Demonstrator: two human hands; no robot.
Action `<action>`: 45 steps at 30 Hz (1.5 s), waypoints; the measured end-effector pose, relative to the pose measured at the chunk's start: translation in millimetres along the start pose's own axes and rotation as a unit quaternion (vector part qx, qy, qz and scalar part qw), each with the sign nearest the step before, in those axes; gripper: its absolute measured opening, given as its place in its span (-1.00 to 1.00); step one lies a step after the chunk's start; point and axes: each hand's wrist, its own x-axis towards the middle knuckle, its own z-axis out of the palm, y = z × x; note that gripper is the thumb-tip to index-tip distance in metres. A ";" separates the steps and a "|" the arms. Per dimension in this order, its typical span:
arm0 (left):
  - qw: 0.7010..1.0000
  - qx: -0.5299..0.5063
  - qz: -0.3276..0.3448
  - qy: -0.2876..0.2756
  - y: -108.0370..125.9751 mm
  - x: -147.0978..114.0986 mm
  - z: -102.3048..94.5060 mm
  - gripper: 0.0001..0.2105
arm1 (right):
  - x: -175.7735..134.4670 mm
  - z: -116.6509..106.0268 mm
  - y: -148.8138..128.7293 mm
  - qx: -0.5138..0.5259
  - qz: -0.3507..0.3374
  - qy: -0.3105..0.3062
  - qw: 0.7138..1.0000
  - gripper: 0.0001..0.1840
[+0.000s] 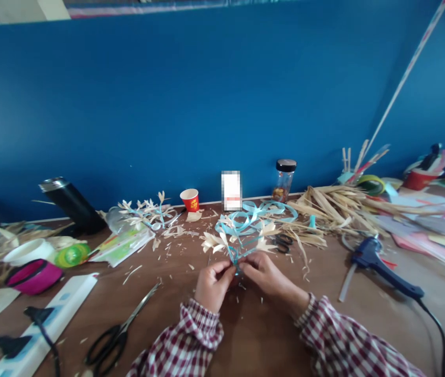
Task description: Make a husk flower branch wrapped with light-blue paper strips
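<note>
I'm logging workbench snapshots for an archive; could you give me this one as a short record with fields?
Left hand: the left hand pinches a blue strip
Right hand: the right hand pinches the same piece
Beyond the hands: cream petal-like pieces, looped blue ribbon
Left side: open scissors, white power strip, tilted black bottle
Right side: blue glue gun, dry fibre strips
Back: red paper cup, black-lidded jar, blue partition
</note>
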 end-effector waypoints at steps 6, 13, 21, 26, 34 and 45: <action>0.990 0.070 0.054 0.106 -0.9 -0.6 1.7 -0.76 | -2.2 2.6 -9.4 -0.069 -0.017 0.071 0.995 -0.84; 0.993 0.025 0.011 0.119 -8.4 4.2 -3.1 -0.76 | -16.5 -3.4 -13.8 -0.123 -0.034 0.093 0.987 -0.85; 0.991 -0.080 -0.061 0.083 -4.6 1.7 2.7 -0.74 | -27.2 -19.5 -8.1 -0.135 -0.016 0.112 0.984 -0.89; 0.983 -0.131 -0.103 0.072 -0.8 -0.4 4.3 -0.72 | -29.1 -21.5 -5.3 -0.145 -0.020 0.103 0.984 -0.94; 0.974 -0.196 -0.112 0.006 -0.2 -2.9 6.8 -0.64 | -32.4 -24.9 6.7 -0.157 0.001 0.088 0.984 -0.85; 0.998 -0.044 -0.034 -0.011 -9.8 -1.0 8.7 -0.72 | -49.1 -11.4 -22.4 -0.191 -0.023 0.083 0.978 -0.81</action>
